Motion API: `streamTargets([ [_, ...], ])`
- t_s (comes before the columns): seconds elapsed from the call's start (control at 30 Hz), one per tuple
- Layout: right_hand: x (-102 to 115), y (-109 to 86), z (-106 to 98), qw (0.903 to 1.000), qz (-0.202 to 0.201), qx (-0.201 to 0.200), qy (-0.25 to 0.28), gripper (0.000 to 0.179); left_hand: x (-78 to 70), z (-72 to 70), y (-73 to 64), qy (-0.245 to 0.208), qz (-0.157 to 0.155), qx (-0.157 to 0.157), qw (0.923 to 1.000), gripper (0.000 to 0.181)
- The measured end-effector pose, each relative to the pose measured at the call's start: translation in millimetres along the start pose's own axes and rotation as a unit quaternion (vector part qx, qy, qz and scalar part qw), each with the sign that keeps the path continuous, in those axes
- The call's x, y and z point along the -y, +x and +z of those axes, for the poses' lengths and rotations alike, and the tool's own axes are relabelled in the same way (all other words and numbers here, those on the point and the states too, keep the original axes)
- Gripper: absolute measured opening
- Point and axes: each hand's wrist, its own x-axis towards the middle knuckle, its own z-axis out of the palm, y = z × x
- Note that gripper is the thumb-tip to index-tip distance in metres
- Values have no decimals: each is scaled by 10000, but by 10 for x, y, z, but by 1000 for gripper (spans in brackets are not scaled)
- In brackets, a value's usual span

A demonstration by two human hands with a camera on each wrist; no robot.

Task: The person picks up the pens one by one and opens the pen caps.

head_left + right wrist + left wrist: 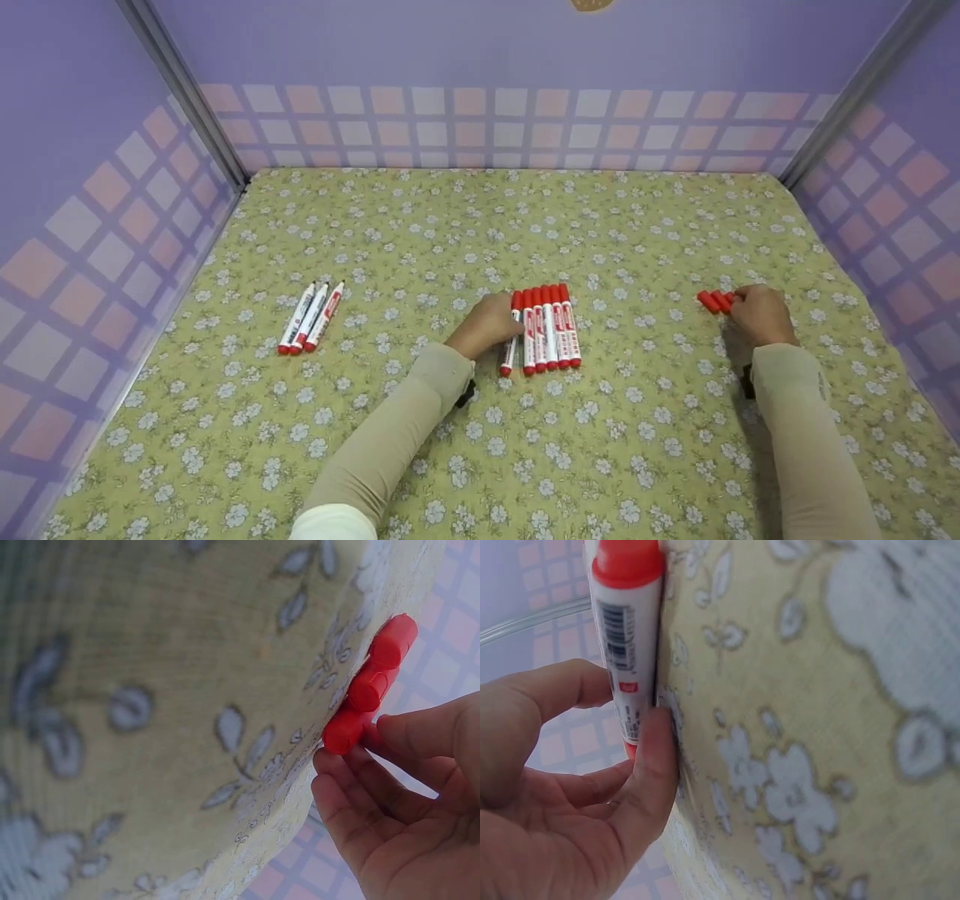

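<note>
My left hand (486, 324) is at the left end of a row of capped markers (549, 330), white with red caps. Its fingers pinch the leftmost marker (628, 637), which lies slightly apart from the others. Over on the right, my right hand (763, 313) holds the nearest of the loose red caps (716, 301) between thumb and fingers. In the right wrist view three caps (371, 682) lie side by side on the cloth, the lowest one (346, 729) against the fingertips. Part of that cap is hidden by the hand in the head view.
Three uncapped markers (311, 319) lie side by side at the left, dark tips pointing away. A green-yellow floral cloth (450, 225) covers the table. Purple panels with a checked band (480, 124) enclose the back and both sides.
</note>
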Motion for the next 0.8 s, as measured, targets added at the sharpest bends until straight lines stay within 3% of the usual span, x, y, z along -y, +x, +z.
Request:
streamTargets([
  [0.17, 22, -12, -21, 9999, 30, 84, 127, 44, 37, -7, -6, -114, 131, -28, 9998, 14],
  [0.37, 68, -31, -22, 9995, -248, -184, 71, 42, 63, -45, -16, -254, 57, -19, 9997, 11],
  [0.63, 232, -1, 9, 9973, -649, -336, -42, 40, 34, -134, -15, 215, -22, -8, 9998, 32],
  [0.8, 355, -10, 33, 9922, -1144, -458, -166, 38, 30, -198, -36, -139, 52, 131, 9998, 47],
])
